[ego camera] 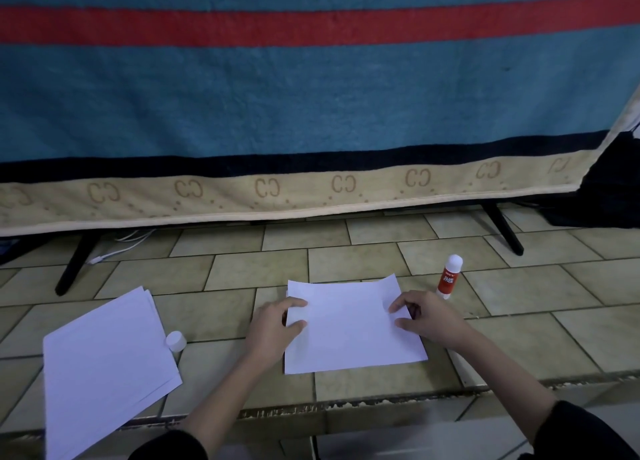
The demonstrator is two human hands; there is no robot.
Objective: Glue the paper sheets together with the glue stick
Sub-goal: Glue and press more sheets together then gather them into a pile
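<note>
Dark sleeves (166, 445) sit at the bottom edge of the head view, both forearms reaching fwd over the chipped front lip of a tiled ledge (221, 272).

Left hand (273, 328) grips the left edge of the white paper sheets (349, 331) in the middle of the ledge, thumb on top, fingers curled round the edge. Right hand (426, 321) pinches the right edge w/ curled fingertips. Far edge of the top sheet lifts a bit, and its corners don't line up w/ whatever's under it, so looks like more than one sheet, can't tell how many.

Glue stick (449, 277) stands upright just beyond the right hand, near the sheets' far right corner but not touching: red body, white rounded top. Its white cap (176, 340), small and round, lies touching the right edge of a spare paper stack (104, 362) on the left. That stack is angled, slightly fanned, and its near corner hangs past the ledge lip.

Bare tile btwn the stack and the held sheets, more on the right side. Tiles are beige, matte, rectangular, dark grout.

Behind, a fuzzy blanket (311, 106) hangs: teal w/ a red stripe, dark band, tan border w/ CC marks. Black angled legs (74, 262) and a white cable (128, 241) show under it.
</note>
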